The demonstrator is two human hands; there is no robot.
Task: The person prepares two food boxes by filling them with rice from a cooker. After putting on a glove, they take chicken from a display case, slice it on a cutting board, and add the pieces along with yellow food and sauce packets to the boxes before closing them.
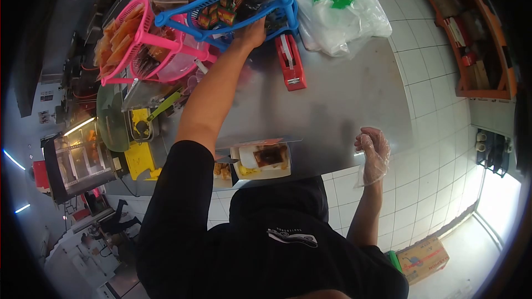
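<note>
My left hand (252, 34) reaches into the lower tier of a blue plastic rack (233, 16), beside small dark, red and green packets (220, 13); its fingertips are hidden inside. My right hand (372, 147), in a clear plastic glove, is raised at the table's right front edge with its fingers curled in. Whether anything is within them is too small to tell. In front of my body an open food box (260, 173) holds rice, a dark brown piece and something yellow. Left of it is a second box with fried food (223, 171).
A red tape dispenser (291, 63) stands on the metal table (332, 94) near the blue rack. Plastic bags (341, 22) lie at the back right. Pink baskets (136, 50) hold packets at the left, near a tray with a green-handled tool (165, 105). A carton (424, 260) sits on the floor.
</note>
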